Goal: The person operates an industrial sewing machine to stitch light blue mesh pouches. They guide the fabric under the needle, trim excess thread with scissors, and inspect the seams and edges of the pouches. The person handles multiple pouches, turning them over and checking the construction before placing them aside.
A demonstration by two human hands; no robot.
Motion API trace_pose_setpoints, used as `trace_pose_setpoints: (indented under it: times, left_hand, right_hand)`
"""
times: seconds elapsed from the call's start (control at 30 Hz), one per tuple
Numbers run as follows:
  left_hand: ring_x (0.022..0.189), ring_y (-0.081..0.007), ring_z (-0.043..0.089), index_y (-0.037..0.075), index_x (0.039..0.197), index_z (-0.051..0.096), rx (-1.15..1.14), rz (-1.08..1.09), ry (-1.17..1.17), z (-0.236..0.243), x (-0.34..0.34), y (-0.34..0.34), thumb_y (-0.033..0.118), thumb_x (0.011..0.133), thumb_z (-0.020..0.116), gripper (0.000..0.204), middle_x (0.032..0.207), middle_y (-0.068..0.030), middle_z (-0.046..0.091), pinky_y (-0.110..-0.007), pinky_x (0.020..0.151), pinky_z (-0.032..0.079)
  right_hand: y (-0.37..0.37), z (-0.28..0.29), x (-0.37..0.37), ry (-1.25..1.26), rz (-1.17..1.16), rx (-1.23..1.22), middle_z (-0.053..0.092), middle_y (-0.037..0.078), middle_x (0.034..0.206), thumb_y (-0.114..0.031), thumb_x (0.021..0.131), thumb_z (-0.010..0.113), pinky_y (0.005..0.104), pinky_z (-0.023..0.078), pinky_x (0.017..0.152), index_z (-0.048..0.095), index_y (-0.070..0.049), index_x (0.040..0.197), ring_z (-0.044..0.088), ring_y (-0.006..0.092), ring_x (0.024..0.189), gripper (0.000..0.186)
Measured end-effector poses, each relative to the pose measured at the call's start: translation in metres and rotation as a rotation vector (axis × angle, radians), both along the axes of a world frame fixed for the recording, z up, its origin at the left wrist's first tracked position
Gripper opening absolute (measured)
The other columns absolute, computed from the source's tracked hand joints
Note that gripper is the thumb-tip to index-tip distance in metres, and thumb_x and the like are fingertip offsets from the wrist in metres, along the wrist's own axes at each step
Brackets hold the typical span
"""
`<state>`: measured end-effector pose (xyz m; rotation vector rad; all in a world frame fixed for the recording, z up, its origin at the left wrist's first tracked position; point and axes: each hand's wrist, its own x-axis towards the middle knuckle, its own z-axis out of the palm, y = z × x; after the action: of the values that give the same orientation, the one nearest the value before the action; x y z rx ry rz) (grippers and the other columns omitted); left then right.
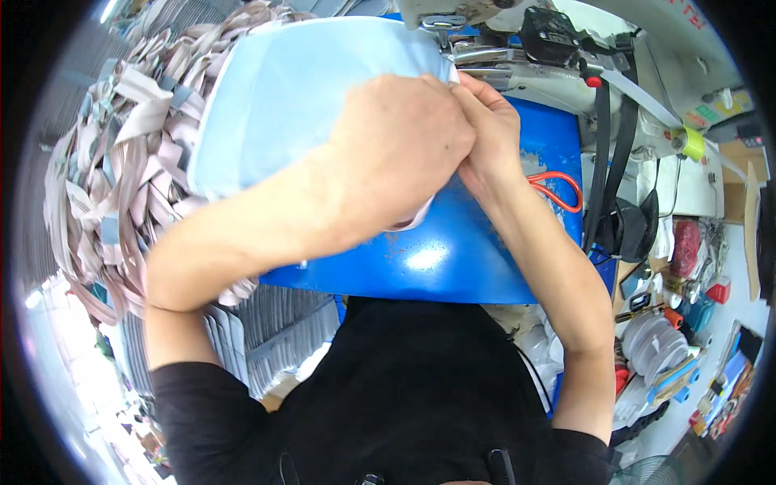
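A light blue fabric panel point(283, 97) with a pale edging lies over the blue work table point(453, 234). Its right edge is close to the sewing machine's presser foot area point(444, 28). My left hand point(408, 133) is closed at that right edge, its knuckles up and its fingertips hidden. Pressed against it, my right hand point(491, 125) has bent fingers pinching the same edge by the machine. Below my left wrist, a small end of pale edging point(416, 218) with a dark red spot shows. Red looped handles point(558, 190) lie to the right of my right wrist.
Pale pink and grey fabric strips point(145, 162) are heaped on the left. Stacked grey panels point(283, 331) stand below them. Black belts point(610, 153) and a yellow-green tape roll point(689, 144) hang at the right, above white spools point(655, 347) and clutter.
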<state>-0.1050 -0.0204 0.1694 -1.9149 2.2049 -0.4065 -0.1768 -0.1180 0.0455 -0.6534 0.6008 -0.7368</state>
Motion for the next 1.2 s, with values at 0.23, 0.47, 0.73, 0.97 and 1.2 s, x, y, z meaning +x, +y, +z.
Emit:
trace_pose_setpoints:
  times: [0.23,0.47,0.73,0.97,1.2]
  left_hand:
    - [0.072,-0.0335,0.075,-0.007,0.108,0.066,-0.127,0.159,0.133,-0.031,-0.012,-0.018,0.010,0.081,0.064,0.032,0.084,-0.0176,0.071,-0.042,0.063,0.059]
    - [0.093,-0.0329,0.071,0.001,0.121,0.067,-0.446,0.188,0.541,-0.059,-0.028,0.032,0.006,0.073,0.071,0.048,0.105,-0.0142,0.075,-0.044,0.079,0.058]
    - [0.091,-0.0285,0.069,0.001,0.100,0.069,-0.538,-0.144,0.539,-0.076,-0.009,0.039,-0.009,0.067,0.068,0.034,0.113,-0.0109,0.075,-0.037,0.076,0.057]
    - [0.084,-0.0284,0.066,0.001,0.105,0.068,-0.427,-0.186,0.425,-0.056,0.016,0.010,-0.004,0.070,0.068,0.035,0.096,-0.0092,0.070,-0.037,0.070,0.056]
    - [0.083,-0.0270,0.066,0.006,0.106,0.069,-0.375,-0.208,0.277,-0.046,0.046,-0.021,0.003,0.076,0.070,0.031,0.091,-0.0074,0.069,-0.038,0.066,0.056]
  right_hand:
    - [0.012,0.002,-0.025,0.073,0.016,-0.210,0.075,0.012,0.103,-0.009,0.093,0.073,0.0291,0.056,0.075,0.074,0.005,0.113,0.070,0.0150,0.085,0.024]
    - [0.025,-0.005,-0.078,0.477,0.041,-0.881,0.067,0.010,0.096,-0.007,0.083,0.074,0.0307,0.056,0.074,0.076,0.001,0.112,0.069,0.0173,0.080,0.030]
    - [0.044,0.005,-0.080,0.226,0.125,-0.340,0.068,0.004,0.095,-0.009,0.097,0.068,0.0244,0.060,0.061,0.075,0.004,0.110,0.068,0.0100,0.076,0.019]
    - [0.025,0.000,-0.042,0.087,0.122,-0.228,0.074,0.006,0.091,-0.013,0.100,0.067,0.0266,0.062,0.067,0.072,0.003,0.116,0.071,0.0113,0.081,0.024]
    - [0.004,0.002,-0.007,-0.015,0.049,-0.185,0.075,0.006,0.093,-0.017,0.097,0.073,0.0321,0.062,0.072,0.072,0.003,0.115,0.073,0.0143,0.085,0.026]
